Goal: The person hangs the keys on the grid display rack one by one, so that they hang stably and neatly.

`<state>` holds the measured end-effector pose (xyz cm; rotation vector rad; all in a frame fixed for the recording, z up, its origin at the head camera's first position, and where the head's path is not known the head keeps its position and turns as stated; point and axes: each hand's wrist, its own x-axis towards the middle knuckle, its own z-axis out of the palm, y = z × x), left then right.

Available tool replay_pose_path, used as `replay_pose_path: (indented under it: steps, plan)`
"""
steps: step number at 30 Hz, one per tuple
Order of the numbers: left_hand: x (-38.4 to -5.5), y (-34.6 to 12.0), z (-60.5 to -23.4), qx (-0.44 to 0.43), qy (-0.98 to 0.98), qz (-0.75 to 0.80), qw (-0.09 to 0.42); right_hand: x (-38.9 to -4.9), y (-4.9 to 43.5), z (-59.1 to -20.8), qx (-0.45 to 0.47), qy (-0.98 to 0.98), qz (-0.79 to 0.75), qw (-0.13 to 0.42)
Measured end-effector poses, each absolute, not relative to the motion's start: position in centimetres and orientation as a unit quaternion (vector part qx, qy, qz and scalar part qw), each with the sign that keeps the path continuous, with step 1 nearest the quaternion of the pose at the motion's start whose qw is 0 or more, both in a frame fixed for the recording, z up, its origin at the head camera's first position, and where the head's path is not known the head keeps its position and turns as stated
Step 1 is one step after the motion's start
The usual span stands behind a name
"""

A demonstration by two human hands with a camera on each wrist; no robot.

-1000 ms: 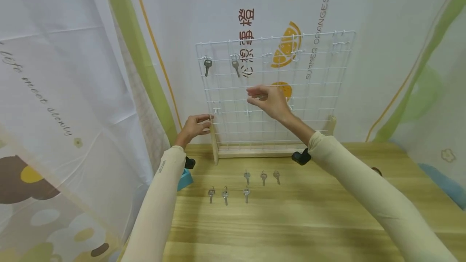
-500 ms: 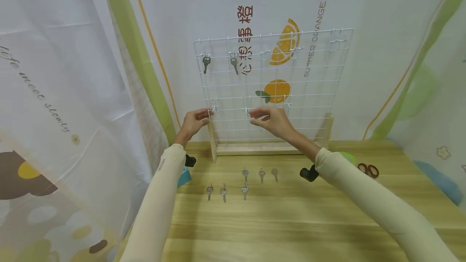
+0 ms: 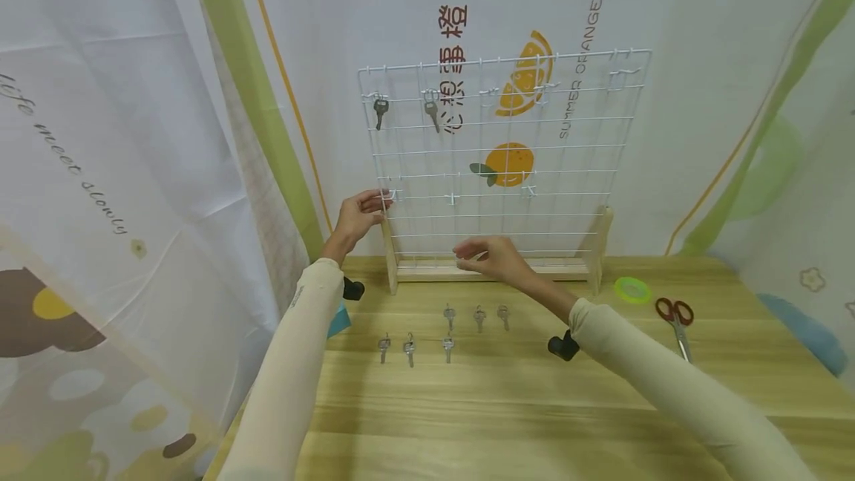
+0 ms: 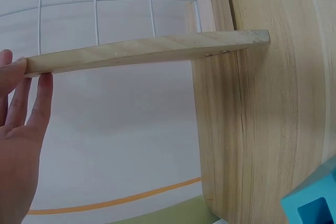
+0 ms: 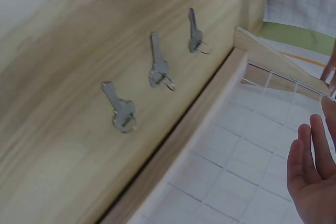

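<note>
The right hand [image 3: 490,258] has come down from the upper wires to the foot of the rack, fingers loose and holding nothing. From largest to smallest: the pale wooden desk [image 3: 534,407]; at its back edge the white wire grid rack on a wooden base [image 3: 508,162], which the left hand [image 3: 357,217] steadies with straight fingers against its left upright, apparently so it won't tip. Two dark-headed keys [image 3: 381,111] hang on hooks at its top left corner. Six small silver keys [image 3: 447,329] lie in two rows on the desk before the base, just under the right hand.
</note>
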<state>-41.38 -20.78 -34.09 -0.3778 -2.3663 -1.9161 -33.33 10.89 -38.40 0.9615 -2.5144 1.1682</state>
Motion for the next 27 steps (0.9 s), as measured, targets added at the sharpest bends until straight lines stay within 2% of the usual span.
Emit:
replay_pose_path:
  steps: [5, 17, 24, 27]
  plan:
    - [-41.5, -20.8, -34.1, -0.125, -0.760, -0.637, 0.037, -33.6, 10.4, -40.3, 0.329, -0.851, 0.401, 0.082]
    - [-41.2, -20.8, -34.5, -0.135, -0.773, -0.619, 0.042, -34.1, 10.4, -43.5, 0.346, -0.846, 0.400, 0.067]
    - [-41.0, -20.9, -34.4, -0.140, -0.772, -0.620, 0.033, -33.9, 10.1, -45.0, 0.309, -0.869, 0.387, 0.010]
    - [-40.9, -21.0, -34.4, -0.137, -0.772, -0.620, 0.027, -33.9, 9.7, -45.7, 0.310, -0.873, 0.378, 0.005]
